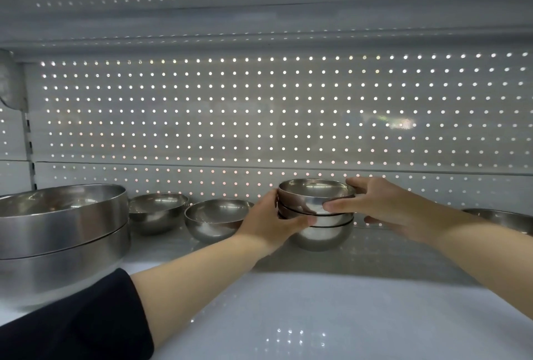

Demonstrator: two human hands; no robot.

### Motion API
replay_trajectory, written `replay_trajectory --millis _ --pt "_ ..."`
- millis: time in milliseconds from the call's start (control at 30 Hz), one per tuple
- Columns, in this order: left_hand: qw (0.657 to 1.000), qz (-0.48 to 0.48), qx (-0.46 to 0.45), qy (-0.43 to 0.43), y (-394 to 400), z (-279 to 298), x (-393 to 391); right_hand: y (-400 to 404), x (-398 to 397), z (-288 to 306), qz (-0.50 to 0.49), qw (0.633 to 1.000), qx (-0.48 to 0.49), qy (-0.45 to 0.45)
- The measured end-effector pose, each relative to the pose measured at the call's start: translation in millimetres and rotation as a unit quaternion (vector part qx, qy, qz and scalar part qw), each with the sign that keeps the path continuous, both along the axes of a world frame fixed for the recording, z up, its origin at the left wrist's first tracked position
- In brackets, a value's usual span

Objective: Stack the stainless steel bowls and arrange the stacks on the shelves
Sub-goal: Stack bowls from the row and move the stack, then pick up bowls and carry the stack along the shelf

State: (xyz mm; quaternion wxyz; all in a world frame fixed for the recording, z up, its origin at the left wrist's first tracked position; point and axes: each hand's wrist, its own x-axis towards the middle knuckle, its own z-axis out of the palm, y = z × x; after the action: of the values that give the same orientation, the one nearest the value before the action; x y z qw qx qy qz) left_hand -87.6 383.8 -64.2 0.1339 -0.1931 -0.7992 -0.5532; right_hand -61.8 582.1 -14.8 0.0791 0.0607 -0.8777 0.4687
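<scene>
A stack of small stainless steel bowls [320,222] stands on the white shelf [288,302], toward its back and a little right of centre, close to the perforated back panel [259,117]. Three nested bowls can be counted by their rims; the top bowl [315,194] sits highest and shows nothing inside it. The left hand [271,215] holds the stack from the left, its grip curled round the side with the thumb lying across the front of the middle bowl. The right hand [383,205] holds the top bowl from the right, its grip pinching the rim: the thumb on the front wall, fingers over the far edge.

Just left of the stack, partly behind the left hand, stands a single bowl [216,221], open and holding nothing. Farther left is another single bowl [157,212] of like size. At the left edge two large deep bowls [57,235] sit nested, nearest the camera. At the right edge the rim of another bowl [501,220] shows behind the right forearm. A dark sleeve [78,322] covers the left upper arm.
</scene>
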Motion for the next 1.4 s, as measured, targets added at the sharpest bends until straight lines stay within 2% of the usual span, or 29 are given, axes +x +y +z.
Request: replay_trajectory --millis 133,367,533,633,800,933,1033,1133,1267,1400 --pt "1.000 -0.006 -0.015 -0.012 -2 5 2 0 0 3 0.011 1.000 0.018 -0.001" --pt "0.988 0.087 -0.124 -0.001 -19 44 25 -15 20 35 0.014 0.993 0.033 0.111" --pt "0.996 0.044 -0.077 0.011 -52 55 81 -54 47 47 0.047 0.984 0.049 0.162" --pt "0.991 0.057 -0.104 0.060 -87 42 123 -85 66 43 0.083 0.983 0.065 0.153" --pt "0.958 0.192 -0.145 0.154 -165 17 179 -150 89 22 0.204 0.971 0.056 0.112" --pt "0.947 0.275 -0.143 0.088 -235 2 202 -199 88 2 0.286 0.957 0.023 0.046" --pt "0.928 0.300 -0.220 0.002 -274 -6 193 -229 80 -5 0.299 0.954 0.017 0.029" --pt "0.923 0.279 -0.258 -0.057 -291 -7 171 -250 72 0 0.299 0.954 0.001 0.028" --pt "0.956 0.182 -0.210 -0.089 -294 -5 144 -266 56 4 0.252 0.967 0.000 0.035" --pt "0.957 0.181 -0.203 -0.095 -301 -1 128 -270 43 0 0.260 0.965 -0.017 0.008"
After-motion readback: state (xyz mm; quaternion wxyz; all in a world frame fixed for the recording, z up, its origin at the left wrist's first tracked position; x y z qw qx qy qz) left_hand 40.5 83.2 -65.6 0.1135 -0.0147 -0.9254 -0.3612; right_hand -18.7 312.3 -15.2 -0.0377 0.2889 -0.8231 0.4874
